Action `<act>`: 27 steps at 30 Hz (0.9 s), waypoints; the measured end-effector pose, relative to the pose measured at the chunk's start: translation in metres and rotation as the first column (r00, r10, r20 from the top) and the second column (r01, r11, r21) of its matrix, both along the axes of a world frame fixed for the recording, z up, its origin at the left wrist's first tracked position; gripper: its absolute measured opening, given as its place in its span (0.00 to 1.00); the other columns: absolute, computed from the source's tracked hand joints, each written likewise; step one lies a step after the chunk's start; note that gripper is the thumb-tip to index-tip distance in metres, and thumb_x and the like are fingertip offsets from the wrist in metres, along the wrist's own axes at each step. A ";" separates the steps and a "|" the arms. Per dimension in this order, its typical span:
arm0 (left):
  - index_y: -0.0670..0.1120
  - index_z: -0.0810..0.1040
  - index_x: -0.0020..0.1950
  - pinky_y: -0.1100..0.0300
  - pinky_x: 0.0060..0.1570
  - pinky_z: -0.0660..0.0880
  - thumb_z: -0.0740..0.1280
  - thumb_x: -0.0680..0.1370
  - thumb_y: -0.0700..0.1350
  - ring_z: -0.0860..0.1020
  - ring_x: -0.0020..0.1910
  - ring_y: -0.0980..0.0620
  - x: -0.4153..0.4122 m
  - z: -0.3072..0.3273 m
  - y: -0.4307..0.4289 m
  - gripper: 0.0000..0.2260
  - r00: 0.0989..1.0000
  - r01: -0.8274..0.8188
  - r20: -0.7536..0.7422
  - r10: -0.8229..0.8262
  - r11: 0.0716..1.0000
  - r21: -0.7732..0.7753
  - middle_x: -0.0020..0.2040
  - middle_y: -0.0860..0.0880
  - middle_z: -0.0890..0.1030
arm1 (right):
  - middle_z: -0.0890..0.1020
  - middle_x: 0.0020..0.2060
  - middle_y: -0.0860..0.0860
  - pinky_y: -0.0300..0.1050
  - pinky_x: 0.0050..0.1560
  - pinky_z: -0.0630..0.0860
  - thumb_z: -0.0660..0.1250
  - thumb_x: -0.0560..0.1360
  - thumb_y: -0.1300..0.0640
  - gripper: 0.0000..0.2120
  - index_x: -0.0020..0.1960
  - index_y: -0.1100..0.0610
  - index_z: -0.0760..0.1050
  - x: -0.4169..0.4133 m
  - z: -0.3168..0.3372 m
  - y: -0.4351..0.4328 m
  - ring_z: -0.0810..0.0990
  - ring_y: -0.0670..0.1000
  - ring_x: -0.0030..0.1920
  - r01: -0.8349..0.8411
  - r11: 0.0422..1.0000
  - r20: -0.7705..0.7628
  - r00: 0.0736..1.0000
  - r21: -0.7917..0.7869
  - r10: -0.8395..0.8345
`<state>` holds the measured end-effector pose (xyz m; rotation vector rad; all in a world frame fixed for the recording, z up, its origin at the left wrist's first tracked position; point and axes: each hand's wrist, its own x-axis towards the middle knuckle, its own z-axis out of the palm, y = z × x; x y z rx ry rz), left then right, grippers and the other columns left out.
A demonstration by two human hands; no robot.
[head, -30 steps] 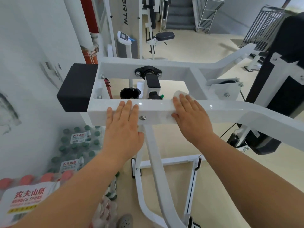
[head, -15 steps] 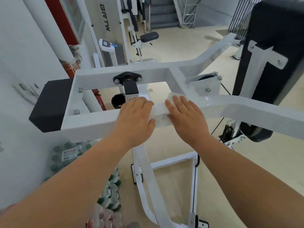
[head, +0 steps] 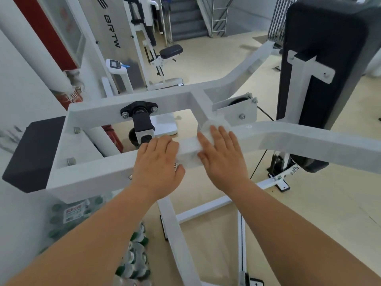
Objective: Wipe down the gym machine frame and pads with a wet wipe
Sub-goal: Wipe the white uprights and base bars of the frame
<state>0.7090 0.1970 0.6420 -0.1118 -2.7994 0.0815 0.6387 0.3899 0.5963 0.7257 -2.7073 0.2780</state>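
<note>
Left hand (head: 158, 166), fingers together, is sliding in beside slightly spread right hand (head: 222, 159), both pressing the wet wipe (head: 188, 150) along the frame bar (head: 92, 172).

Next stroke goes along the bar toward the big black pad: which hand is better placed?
Right. The right hand lies flat on the wet wipe, nearer that end of the frame bar.

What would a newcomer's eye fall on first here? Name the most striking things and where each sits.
Two bare hands at the centre: the left hand and the right hand lie on the white frame bar, the right flat on a wet wipe draped over it. At the right edge stands a tall black pad, and a black block caps the frame's left end.
</note>
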 end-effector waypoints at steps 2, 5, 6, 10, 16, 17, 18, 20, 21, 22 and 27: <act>0.44 0.76 0.57 0.49 0.53 0.66 0.65 0.70 0.53 0.72 0.53 0.42 0.000 0.000 -0.001 0.20 1.000 0.003 -0.003 -0.003 1.000 0.007 0.58 0.45 0.75 | 0.65 0.78 0.59 0.59 0.80 0.51 0.50 0.84 0.43 0.25 0.79 0.47 0.64 -0.011 -0.003 0.017 0.61 0.63 0.78 0.019 1.000 0.021 1.000 0.010 -0.019; 0.44 0.75 0.57 0.49 0.53 0.66 0.65 0.70 0.54 0.72 0.53 0.43 -0.001 0.001 -0.001 0.20 1.000 -0.008 0.008 0.008 1.000 0.018 0.58 0.46 0.75 | 0.58 0.81 0.57 0.56 0.81 0.43 0.44 0.83 0.38 0.28 0.80 0.43 0.59 -0.026 0.001 0.055 0.52 0.59 0.81 0.178 0.984 0.113 0.978 0.013 -0.178; 0.44 0.75 0.57 0.49 0.52 0.66 0.65 0.70 0.55 0.72 0.52 0.43 0.000 0.002 0.000 0.20 1.000 -0.013 0.013 0.013 1.000 0.015 0.57 0.46 0.74 | 0.57 0.81 0.58 0.56 0.81 0.42 0.42 0.82 0.37 0.29 0.80 0.44 0.59 -0.030 0.005 0.064 0.50 0.59 0.82 0.236 0.972 0.142 0.962 -0.006 -0.233; 0.45 0.75 0.55 0.50 0.52 0.65 0.64 0.70 0.55 0.71 0.51 0.44 -0.001 0.002 0.003 0.19 1.000 -0.023 0.013 0.023 0.999 0.026 0.57 0.47 0.74 | 0.57 0.81 0.61 0.60 0.80 0.44 0.36 0.79 0.35 0.37 0.80 0.49 0.61 -0.034 0.025 0.044 0.51 0.62 0.81 0.405 0.913 0.227 0.894 -0.041 -0.387; 0.43 0.73 0.50 0.48 0.52 0.69 0.54 0.72 0.55 0.70 0.50 0.43 -0.014 0.013 0.005 0.18 1.000 -0.002 0.010 0.001 0.990 0.143 0.53 0.47 0.73 | 0.62 0.80 0.55 0.54 0.81 0.45 0.39 0.82 0.40 0.33 0.81 0.54 0.61 0.005 0.023 -0.014 0.57 0.58 0.81 0.123 0.987 0.194 0.976 -0.100 -0.101; 0.43 0.73 0.51 0.46 0.51 0.70 0.53 0.73 0.55 0.70 0.49 0.43 -0.020 0.016 0.006 0.19 1.000 0.024 0.008 -0.025 0.988 0.150 0.52 0.47 0.73 | 0.61 0.80 0.54 0.53 0.81 0.46 0.38 0.82 0.40 0.34 0.81 0.55 0.60 0.001 0.023 -0.008 0.57 0.56 0.81 0.111 0.990 0.189 0.977 -0.086 -0.094; 0.43 0.74 0.52 0.45 0.51 0.71 0.52 0.74 0.56 0.70 0.49 0.43 -0.027 0.018 0.007 0.20 0.999 0.042 0.013 -0.044 0.989 0.145 0.51 0.46 0.74 | 0.60 0.81 0.54 0.53 0.81 0.47 0.37 0.81 0.39 0.36 0.81 0.55 0.59 -0.006 0.024 -0.001 0.56 0.56 0.81 0.115 0.991 0.190 0.977 -0.067 -0.100; 0.45 0.74 0.58 0.45 0.52 0.72 0.50 0.75 0.58 0.71 0.51 0.42 -0.040 0.020 0.009 0.24 0.997 0.035 0.062 -0.042 0.993 0.111 0.54 0.46 0.74 | 0.59 0.81 0.55 0.53 0.81 0.48 0.34 0.79 0.37 0.40 0.82 0.57 0.57 -0.028 0.028 0.012 0.55 0.55 0.81 0.164 0.986 0.208 0.966 -0.027 -0.155; 0.46 0.73 0.61 0.45 0.54 0.71 0.47 0.75 0.59 0.71 0.53 0.42 -0.045 0.019 0.010 0.26 0.994 0.012 0.104 -0.021 0.996 0.083 0.55 0.47 0.74 | 0.59 0.81 0.56 0.53 0.81 0.48 0.34 0.79 0.37 0.40 0.82 0.58 0.57 -0.037 0.031 0.016 0.54 0.55 0.81 0.211 0.977 0.229 0.952 -0.008 -0.204; 0.47 0.72 0.63 0.46 0.54 0.70 0.45 0.75 0.60 0.71 0.53 0.43 -0.048 0.018 0.012 0.27 0.990 -0.017 0.139 0.010 0.999 0.049 0.56 0.47 0.73 | 0.58 0.81 0.56 0.53 0.81 0.48 0.37 0.81 0.37 0.38 0.82 0.59 0.56 -0.045 0.033 0.018 0.54 0.56 0.81 0.263 0.965 0.250 0.933 0.011 -0.257; 0.48 0.71 0.63 0.47 0.53 0.69 0.45 0.77 0.58 0.71 0.53 0.44 -0.052 0.012 0.017 0.25 0.990 -0.063 0.122 0.065 0.998 -0.017 0.55 0.48 0.74 | 0.54 0.82 0.51 0.54 0.81 0.46 0.36 0.81 0.39 0.36 0.83 0.54 0.54 -0.034 0.042 -0.003 0.51 0.56 0.82 0.162 0.985 0.249 0.953 0.063 -0.173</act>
